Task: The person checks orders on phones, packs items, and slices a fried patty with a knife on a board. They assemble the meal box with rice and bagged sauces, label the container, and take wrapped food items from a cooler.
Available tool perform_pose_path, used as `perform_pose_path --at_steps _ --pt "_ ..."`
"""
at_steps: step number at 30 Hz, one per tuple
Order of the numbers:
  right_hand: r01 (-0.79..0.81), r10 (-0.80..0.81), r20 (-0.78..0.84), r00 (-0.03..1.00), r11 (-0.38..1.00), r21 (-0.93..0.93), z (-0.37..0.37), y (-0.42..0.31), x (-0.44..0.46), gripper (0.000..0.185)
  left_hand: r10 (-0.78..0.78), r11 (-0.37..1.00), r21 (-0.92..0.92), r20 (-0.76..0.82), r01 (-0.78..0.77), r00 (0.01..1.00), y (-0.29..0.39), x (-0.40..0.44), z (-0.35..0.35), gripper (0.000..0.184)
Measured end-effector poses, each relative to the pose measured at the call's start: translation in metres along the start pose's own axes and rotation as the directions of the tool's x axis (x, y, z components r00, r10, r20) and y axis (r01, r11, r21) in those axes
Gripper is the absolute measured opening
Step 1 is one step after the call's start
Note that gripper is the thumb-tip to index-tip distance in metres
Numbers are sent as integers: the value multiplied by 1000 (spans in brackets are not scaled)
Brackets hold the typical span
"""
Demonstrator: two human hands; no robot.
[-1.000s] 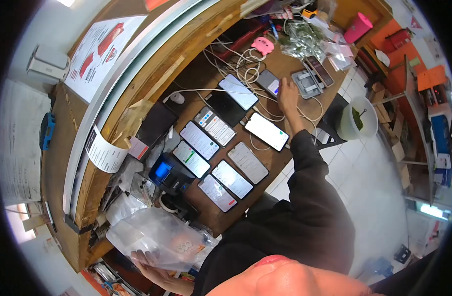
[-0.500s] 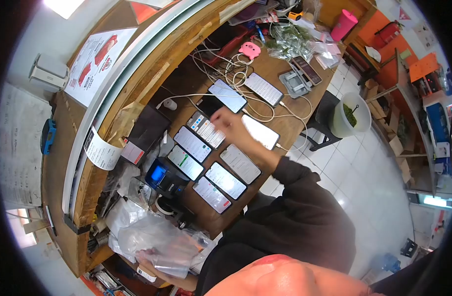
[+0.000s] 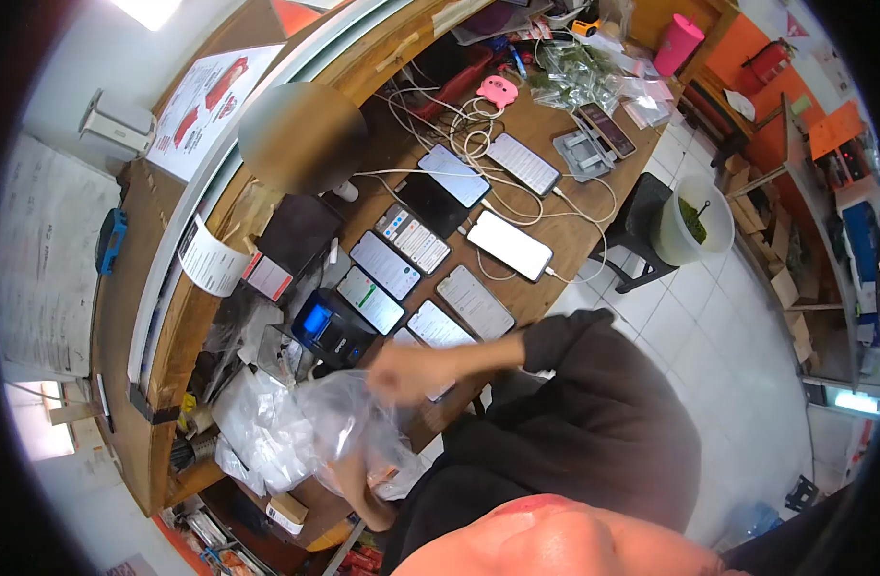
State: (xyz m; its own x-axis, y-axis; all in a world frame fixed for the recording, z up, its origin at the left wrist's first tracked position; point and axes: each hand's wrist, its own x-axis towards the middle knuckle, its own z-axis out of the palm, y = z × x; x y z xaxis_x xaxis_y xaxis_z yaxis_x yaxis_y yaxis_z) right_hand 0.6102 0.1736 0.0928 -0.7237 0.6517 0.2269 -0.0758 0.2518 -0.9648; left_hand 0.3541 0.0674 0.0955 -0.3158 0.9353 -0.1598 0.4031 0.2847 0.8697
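Note:
A clear plastic bag (image 3: 358, 408) is held up at the desk's near left edge. My left hand (image 3: 342, 461) grips it from below, its fingers partly veiled by the film. At the bag's upper right edge is my right hand (image 3: 402, 372), slightly blurred, with curled fingers closed on the plastic. Behind my right wrist, a phone with a lit screen (image 3: 438, 324) is partly covered. Beside it lie a grey-screened phone (image 3: 476, 301) and a phone with a green bar (image 3: 371, 300). A small black printer (image 3: 334, 329) with a blue light stands just beyond the bag.
More crumpled plastic (image 3: 258, 422) lies to the left. Farther back are a white-screened phone (image 3: 510, 245) on a cable, a pink pig-shaped item (image 3: 498, 91) and bagged greens (image 3: 574, 72). A white bucket (image 3: 675, 230) stands on a black stool (image 3: 642, 216) at right.
My right hand has moved from the phones in the middle of the desk to the plastic bag. My left hand has shifted up and right, raising the bag.

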Motion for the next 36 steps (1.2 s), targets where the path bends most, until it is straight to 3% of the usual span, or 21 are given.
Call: perform_pose_path --at_steps 2,4,6,7,8,9,11,15,18,20,23,24,25,26,27,28,30,31,33,35,36 --pt "-283 112 -369 923 847 -451 -65 -23 -11 17 161 782 622 -149 -34 976 32 10 -14 48" --pt "-77 -302 -528 794 811 -580 -57 -43 -14 20 366 868 418 -175 -268 914 48 17 -12 33" --pt "-100 -216 -578 787 880 -465 -37 -58 -16 24 388 892 -111 -313 -439 867 82 13 16 20" --pt "-133 -118 -620 775 930 -344 -26 -63 -16 30 578 813 233 -210 -534 788 64 23 14 24" --pt "-154 -69 -530 845 918 -365 0 -56 -14 36 193 962 -127 -308 -242 932 93 2 45 27" --pt "-190 20 -385 923 892 -409 27 -59 -14 30 192 962 -125 -325 -243 926 92 -10 53 27" --pt "-127 17 -238 971 881 -456 54 -40 -28 22 528 837 145 38 -527 848 77 -31 51 13" --pt "-194 -144 -712 687 908 -371 3 -69 -38 17 266 933 -123 -394 -337 880 45 -37 -41 44" --pt "-78 -276 -706 652 902 -424 57 -66 -25 18 358 912 88 -644 -400 676 36 -63 -39 48" --pt "-91 -53 -606 794 975 -205 124 -78 -24 20 508 857 332 -675 -394 536 -10 -73 -13 43" --pt "56 -275 -420 865 884 -464 166 -53 -43 22 892 410 859 -308 -307 330 -78 -113 -60 24" --pt "16 -282 -458 843 865 -502 163 -67 -46 23 584 787 581 -596 -206 552 -66 -132 -112 15" --pt "-250 -81 -734 674 911 -329 138 -84 -48 22 370 914 387 -678 -119 636 -70 -143 -129 18" --pt "-52 -353 -708 612 875 -481 150 -82 -45 21 134 984 180 -719 -3 682 -74 -155 -146 24" --pt "-47 -352 -701 620 875 -481 170 -80 -42 21 198 881 -188 -688 -435 699 -90 -159 -144 30" --pt "103 -181 -754 631 983 -150 192 -81 -40 21 267 486 -512 -685 -708 678 -100 -166 -140 35" --pt "211 191 -587 787 811 546 237 -76 -39 25 106 485 -577 -707 -657 700 -86 -187 -117 32" --pt "194 198 -569 798 810 553 258 -95 -43 25 -44 473 -642 -701 -604 711 -86 -198 -112 31" --pt "-31 559 -80 825 186 982 290 -149 -50 22 -285 366 -863 -461 -349 840 -115 -231 -137 31" --pt "-116 458 58 887 99 988 298 -120 -70 33 -120 279 -904 -368 -325 922 -100 -269 -165 32" --pt "-199 168 199 965 -18 980 300 -92 -79 36 -112 215 -939 -296 -268 949 -75 -285 -178 32"
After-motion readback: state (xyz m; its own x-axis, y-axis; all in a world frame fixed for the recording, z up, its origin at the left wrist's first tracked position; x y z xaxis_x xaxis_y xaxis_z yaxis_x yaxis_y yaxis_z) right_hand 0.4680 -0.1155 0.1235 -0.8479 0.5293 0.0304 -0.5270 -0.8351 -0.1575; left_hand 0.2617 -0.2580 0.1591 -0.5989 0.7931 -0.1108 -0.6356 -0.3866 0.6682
